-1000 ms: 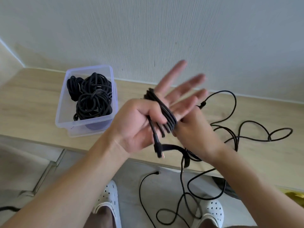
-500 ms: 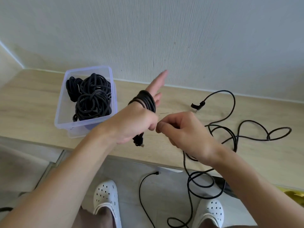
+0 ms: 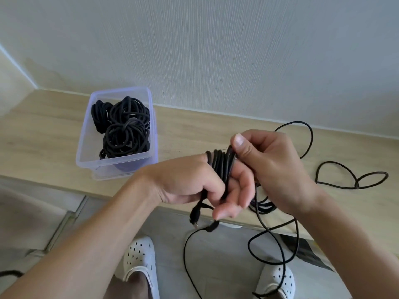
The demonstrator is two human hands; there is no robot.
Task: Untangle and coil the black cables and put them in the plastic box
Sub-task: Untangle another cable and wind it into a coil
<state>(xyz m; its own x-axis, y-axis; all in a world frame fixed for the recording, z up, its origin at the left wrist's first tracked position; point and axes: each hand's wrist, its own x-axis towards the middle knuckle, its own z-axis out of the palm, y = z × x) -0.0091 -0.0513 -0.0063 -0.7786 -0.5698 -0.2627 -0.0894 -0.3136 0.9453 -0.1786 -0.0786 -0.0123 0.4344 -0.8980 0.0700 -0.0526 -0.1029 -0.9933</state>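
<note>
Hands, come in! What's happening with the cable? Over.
Left hand wound with cable, right hand pinching on another turn. Slack trails over table and floor. Nothing blocking box.

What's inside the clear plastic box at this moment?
Inside the plastic box lie coiled black cables, apparently three bundles overlapping. Part of its floor shows bare on the left. Whatever sits beneath the coils is covered.

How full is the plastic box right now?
Partly full. Coiled black cables lie bundled in the plastic box; its bare clear floor shows along the left side.

Bare forearms; white perforated clogs.
</note>
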